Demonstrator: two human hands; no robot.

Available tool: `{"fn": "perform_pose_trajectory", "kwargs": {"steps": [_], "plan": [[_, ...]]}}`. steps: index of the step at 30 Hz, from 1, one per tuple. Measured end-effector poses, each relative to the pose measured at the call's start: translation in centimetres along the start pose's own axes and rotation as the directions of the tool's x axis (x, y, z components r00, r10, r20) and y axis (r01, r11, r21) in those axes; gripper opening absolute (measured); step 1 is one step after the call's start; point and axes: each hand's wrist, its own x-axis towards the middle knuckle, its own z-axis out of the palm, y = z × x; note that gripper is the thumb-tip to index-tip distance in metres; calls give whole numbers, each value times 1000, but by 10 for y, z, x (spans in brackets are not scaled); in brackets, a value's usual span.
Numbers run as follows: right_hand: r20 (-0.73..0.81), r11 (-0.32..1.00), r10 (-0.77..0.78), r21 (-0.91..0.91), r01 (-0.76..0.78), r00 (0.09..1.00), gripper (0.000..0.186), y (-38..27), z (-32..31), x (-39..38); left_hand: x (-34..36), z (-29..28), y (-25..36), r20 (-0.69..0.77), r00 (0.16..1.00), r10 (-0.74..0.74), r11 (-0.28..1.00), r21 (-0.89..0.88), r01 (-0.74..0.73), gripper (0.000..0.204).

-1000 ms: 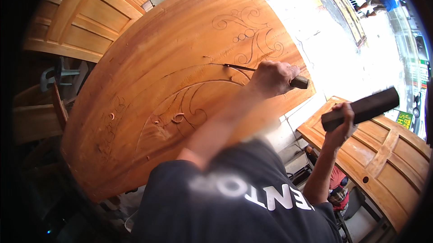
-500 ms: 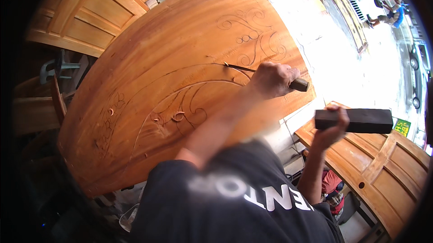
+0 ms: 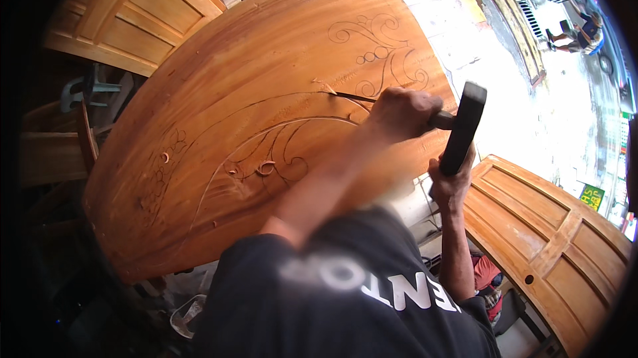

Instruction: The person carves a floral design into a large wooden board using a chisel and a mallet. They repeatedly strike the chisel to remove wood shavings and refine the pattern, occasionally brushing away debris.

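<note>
The background is a workplace giving onto a glaring white floor toward 2 o'clock. From the left, a pale green chair (image 3: 73, 95) stands in shadow just past 9 o'clock and a panelled wooden door (image 3: 126, 35) lies toward 10. Next, a broad, curved-edged wooden panel (image 3: 219, 59) fills the middle, bearing drawn scrolls and a curled shaving (image 3: 266, 168).

The chisel (image 3: 352, 98) lies over this panel, its tip at a drawn curve near 12 o'clock from the view's centre. It points between 9 and 10 o'clock; its long axis runs back to the handle, between 3 and 4. The left hand (image 3: 404, 113) is clenched around it. Further right, the right hand (image 3: 452, 182) grasps a dark block mallet (image 3: 465, 122), long axis from nearly 1 to nearly 7 o'clock; whether it touches the handle's end, I cannot tell. Another panelled door (image 3: 548, 225) lies near 4 o'clock.

The step in hand looks like cutting along the curve; the next move calls for a steady edge and a square blow.
</note>
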Motion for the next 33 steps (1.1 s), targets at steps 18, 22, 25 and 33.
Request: {"fn": "perform_pose_trajectory", "kwargs": {"steps": [18, 22, 25, 33], "plan": [[-11, 984, 7, 179, -5, 1000, 40, 19, -44, 38, -4, -6, -10, 70, 995, -69, 998, 15, 68, 28], [-201, 723, 275, 688, -65, 940, 27, -22, -50, 42, 1, -11, -5, -10, 998, -69, 997, -35, 69, 27], [-37, 993, 31, 118, -27, 999, 47, -3, 2, 17, 3, -16, -8, 85, 992, -91, 994, -59, 96, 15], [-178, 847, 158, 530, -41, 971, 19, -17, -57, 45, -6, -8, -13, -58, 998, -13, 1000, 5, 13, 51]]}}
